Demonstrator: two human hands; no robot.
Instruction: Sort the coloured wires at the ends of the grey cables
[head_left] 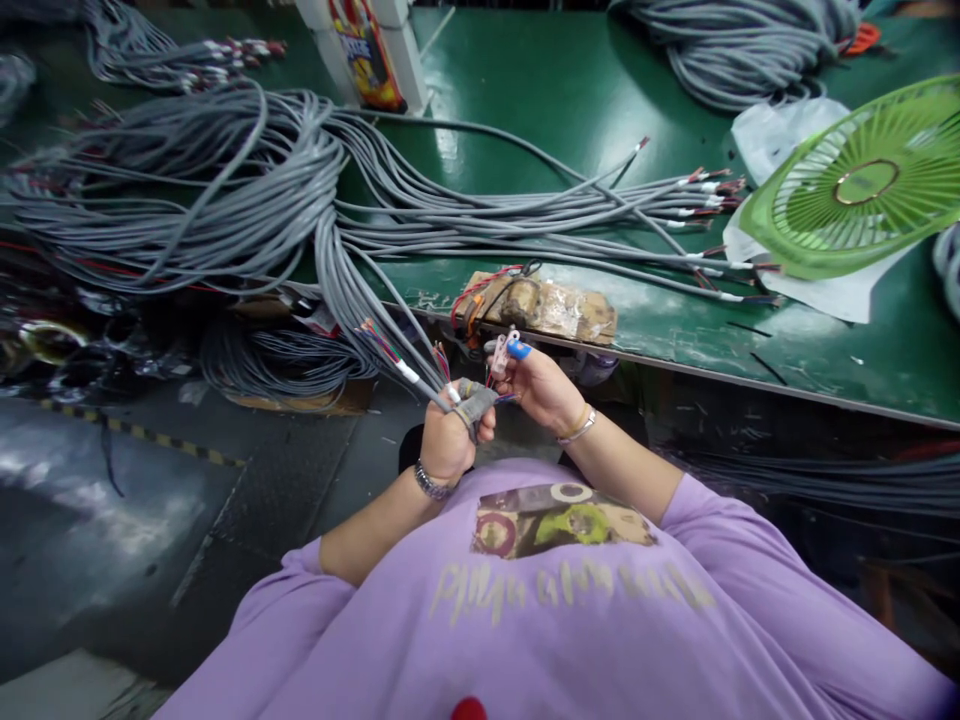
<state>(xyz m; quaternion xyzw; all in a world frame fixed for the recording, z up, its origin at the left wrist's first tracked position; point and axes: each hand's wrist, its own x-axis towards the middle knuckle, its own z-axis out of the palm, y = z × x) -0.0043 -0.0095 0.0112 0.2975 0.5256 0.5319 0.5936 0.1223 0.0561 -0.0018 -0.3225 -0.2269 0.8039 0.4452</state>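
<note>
My left hand (448, 440), with worn grey wrapping on its fingers, is closed around the ends of grey cables (360, 300). Coloured wire cores (442, 362) fan out of the cut sheaths, near white sleeves (407, 371). Just to the right, my right hand (547, 395) pinches a small pale pink plastic piece (504, 352), perhaps a hand tool; its exact kind is unclear. A blue cover (517, 347) sits on one of its fingertips. Thin red and blue wires run between the two hands, partly hidden by the fingers.
A large heap of grey cables (187, 190) lies across the green table (517, 90). On its front edge rests a taped wooden block (555, 308) with red and black wires. A green fan (862, 185) stands at right, another cable coil (750, 45) behind it.
</note>
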